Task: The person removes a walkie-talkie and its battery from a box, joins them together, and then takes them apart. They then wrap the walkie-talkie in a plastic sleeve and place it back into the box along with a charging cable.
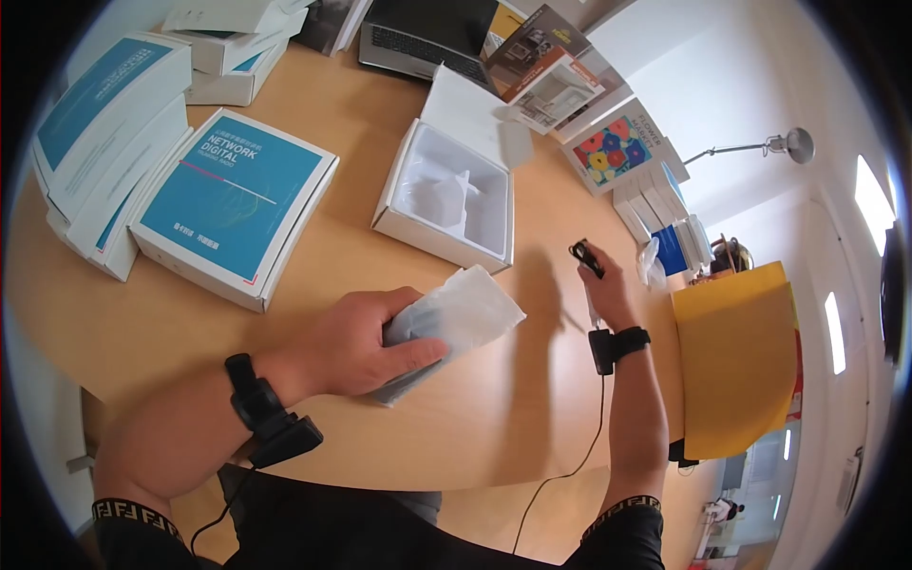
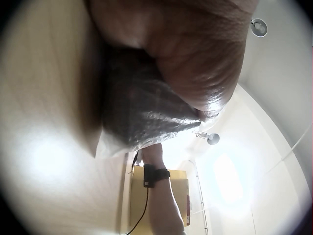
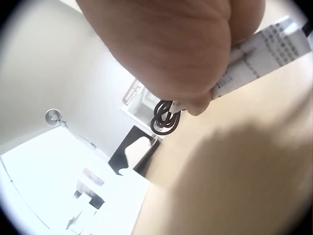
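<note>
My left hand (image 1: 347,344) grips a dark item in a translucent white pouch (image 1: 470,309), thumb across its near side, above the table in front of an open white box (image 1: 442,245). The left wrist view shows the pouch (image 2: 142,110) beneath the hand (image 2: 190,44). To the right, my right hand (image 1: 616,287) holds a coiled black cable (image 1: 582,255). In the right wrist view, the cable loops (image 3: 165,118) and a white printed strip or folded sheet (image 3: 266,56) stick out from the hand (image 3: 171,49). The box holds a white moulded tray (image 1: 437,195).
Blue-and-white boxes (image 1: 237,199) lie at the left, with more stacked behind. A laptop (image 1: 423,43) and upright books (image 1: 613,147) stand at the back. A yellow folder or panel (image 1: 731,361) is at the right, past small boxes (image 1: 646,204).
</note>
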Demonstrator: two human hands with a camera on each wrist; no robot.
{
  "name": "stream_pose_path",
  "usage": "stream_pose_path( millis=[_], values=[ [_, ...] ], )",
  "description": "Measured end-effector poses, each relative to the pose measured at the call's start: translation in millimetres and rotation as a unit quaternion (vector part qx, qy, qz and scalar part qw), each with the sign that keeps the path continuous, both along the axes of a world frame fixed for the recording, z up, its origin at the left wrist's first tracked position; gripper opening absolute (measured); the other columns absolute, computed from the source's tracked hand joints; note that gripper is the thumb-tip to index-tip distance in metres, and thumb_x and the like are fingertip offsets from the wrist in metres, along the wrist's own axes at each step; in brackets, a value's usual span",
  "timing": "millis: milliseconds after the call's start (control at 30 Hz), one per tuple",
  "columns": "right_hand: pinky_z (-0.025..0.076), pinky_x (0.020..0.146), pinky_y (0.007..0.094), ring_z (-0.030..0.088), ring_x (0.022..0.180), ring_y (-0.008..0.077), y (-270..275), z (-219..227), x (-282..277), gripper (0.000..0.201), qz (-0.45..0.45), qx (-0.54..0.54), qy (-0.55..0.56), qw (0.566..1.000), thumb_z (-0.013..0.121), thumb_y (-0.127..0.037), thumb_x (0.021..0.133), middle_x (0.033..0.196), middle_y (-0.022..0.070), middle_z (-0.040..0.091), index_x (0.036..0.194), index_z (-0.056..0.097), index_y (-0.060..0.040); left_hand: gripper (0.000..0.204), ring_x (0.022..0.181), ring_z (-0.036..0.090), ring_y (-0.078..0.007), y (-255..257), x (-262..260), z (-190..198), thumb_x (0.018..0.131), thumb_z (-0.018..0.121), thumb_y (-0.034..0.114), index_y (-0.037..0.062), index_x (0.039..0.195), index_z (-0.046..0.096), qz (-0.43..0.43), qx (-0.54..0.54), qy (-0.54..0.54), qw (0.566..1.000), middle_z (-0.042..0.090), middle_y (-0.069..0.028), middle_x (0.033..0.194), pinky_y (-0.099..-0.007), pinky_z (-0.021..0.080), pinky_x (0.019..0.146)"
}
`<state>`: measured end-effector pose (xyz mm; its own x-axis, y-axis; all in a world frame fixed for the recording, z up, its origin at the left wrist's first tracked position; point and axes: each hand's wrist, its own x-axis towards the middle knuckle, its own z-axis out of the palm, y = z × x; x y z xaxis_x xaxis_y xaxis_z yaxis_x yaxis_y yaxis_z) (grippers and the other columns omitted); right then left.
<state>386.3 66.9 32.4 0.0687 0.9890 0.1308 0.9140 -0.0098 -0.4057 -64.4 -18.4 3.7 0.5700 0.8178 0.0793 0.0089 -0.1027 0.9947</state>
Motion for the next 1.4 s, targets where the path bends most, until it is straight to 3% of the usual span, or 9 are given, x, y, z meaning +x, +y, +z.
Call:
stream_pose_path(
  millis=[67, 200, 300, 367, 567, 700, 1000, 1333, 1400],
  values=[
    [0.05, 0.089, 0.032, 0.064, 0.1, 0.0207, 16.4, 16.1, -23.9, 0.043, 0.043, 0.026, 0.021, 0.999, 0.067, -0.011, 0.092, 0.112, 0.0124, 0.067, 0.134, 0.06, -0.0084, 0.05, 0.081, 0.067, -0.0212, 0.3, 0.7, -1.4, 0.09, 0.071, 0.045, 0.0003, 0.112, 0.066, 0.0, 0.0, -0.006, 1.0, 0.071, -0.0118, 0.092, -0.0336, 0.053, 0.076],
    [0.05, 0.089, 0.0314, 0.064, 0.099, 0.0197, 40.7, 63.1, -113.7, 0.043, 0.1, 0.044, 0.017, 0.994, 0.068, -0.01, 0.092, 0.114, 0.0113, 0.068, 0.134, 0.061, -0.0096, 0.05, 0.08, 0.067, -0.0228, 0.9, -0.4, -0.6, 0.09, 0.07, 0.047, 0.0017, 0.111, 0.066, -0.004, 0.009, -0.007, 1.0, 0.07, -0.0121, 0.09, -0.0344, 0.053, 0.075],
    [0.049, 0.089, 0.0302, 0.063, 0.098, 0.0179, 73.2, 75.9, -158.0, 0.042, 0.187, 0.053, 0.018, 0.981, 0.068, -0.008, 0.092, 0.113, 0.0096, 0.068, 0.133, 0.062, -0.0113, 0.048, 0.08, 0.067, -0.024, 0.4, 0.5, -3.2, 0.09, 0.07, 0.048, 0.0037, 0.11, 0.067, 0.007, 0.014, -0.013, 1.0, 0.07, -0.012, 0.09, -0.0348, 0.053, 0.074],
    [0.049, 0.089, 0.0289, 0.062, 0.096, 0.0155, 90.5, 78.8, -185.7, 0.04, 0.275, 0.131, -0.011, 0.952, 0.068, -0.007, 0.091, 0.11, 0.0074, 0.068, 0.131, 0.063, -0.013, 0.047, 0.08, 0.067, -0.0251, 0.9, -1.2, 0.2, 0.09, 0.07, 0.048, 0.0043, 0.109, 0.067, 0.009, 0.019, 0.0, 1.0, 0.07, -0.0124, 0.09, -0.0353, 0.052, 0.074],
    [0.048, 0.089, 0.0273, 0.061, 0.096, 0.0129, 118.5, 76.3, -241.7, 0.038, 0.278, 0.113, 0.132, 0.945, 0.069, -0.006, 0.091, 0.106, 0.0031, 0.069, 0.127, 0.065, -0.0148, 0.046, 0.079, 0.066, -0.03, 2.7, -1.5, -2.0, 0.091, 0.068, 0.048, 0.0046, 0.105, 0.067, 0.014, 0.044, 0.012, 0.999, 0.07, -0.0145, 0.09, -0.0373, 0.052, 0.073],
    [0.049, 0.088, 0.026, 0.062, 0.094, 0.012, 136.6, 46.2, -243.6, 0.038, 0.297, 0.169, 0.134, 0.93, 0.071, -0.006, 0.087, 0.106, 0.0027, 0.07, 0.124, 0.067, -0.0147, 0.047, 0.08, 0.066, -0.0313, 4.4, -1.9, -2.7, 0.091, 0.067, 0.05, 0.0042, 0.104, 0.066, -0.001, 0.041, 0.004, 0.999, 0.069, -0.0154, 0.088, -0.0384, 0.051, 0.074],
    [0.048, 0.1, 0.0332, 0.063, 0.111, 0.0237, 134.9, 12.4, -221.3, 0.042, 0.281, 0.067, 0.057, 0.956, 0.074, -0.001, 0.08, 0.121, 0.008, 0.064, 0.119, 0.07, -0.016, 0.051, 0.079, 0.065, -0.0336, 5.5, -3.2, -3.7, 0.09, 0.067, 0.053, 0.0031, 0.101, 0.066, 0.0, 0.05, 0.009, 0.999, 0.068, -0.0175, 0.085, -0.0397, 0.051, 0.074],
    [0.049, 0.1, 0.0361, 0.063, 0.114, 0.0288, 120.0, 18.9, -220.2, 0.037, 0.282, 0.054, -0.052, 0.956, 0.076, -0.014, 0.083, 0.129, 0.0119, 0.062, 0.119, 0.071, -0.0177, 0.053, 0.079, 0.066, -0.0349, 5.1, -0.3, -7.7, 0.089, 0.067, 0.055, 0.0031, 0.099, 0.066, 0.013, 0.054, -0.002, 0.998, 0.068, -0.0178, 0.084, -0.0406, 0.051, 0.074],
    [0.048, 0.102, 0.0363, 0.062, 0.118, 0.0295, 118.5, 22.7, -219.8, 0.032, 0.28, 0.041, -0.08, 0.956, 0.075, -0.017, 0.084, 0.136, 0.0126, 0.06, 0.116, 0.073, -0.0161, 0.046, 0.075, 0.064, -0.0281, 5.3, -0.7, -8.7, 0.089, 0.07, 0.049, 0.0045, 0.098, 0.064, 0.011, 0.055, -0.002, 0.998, 0.066, -0.0137, 0.082, -0.0376, 0.05, 0.071]
  ],
)
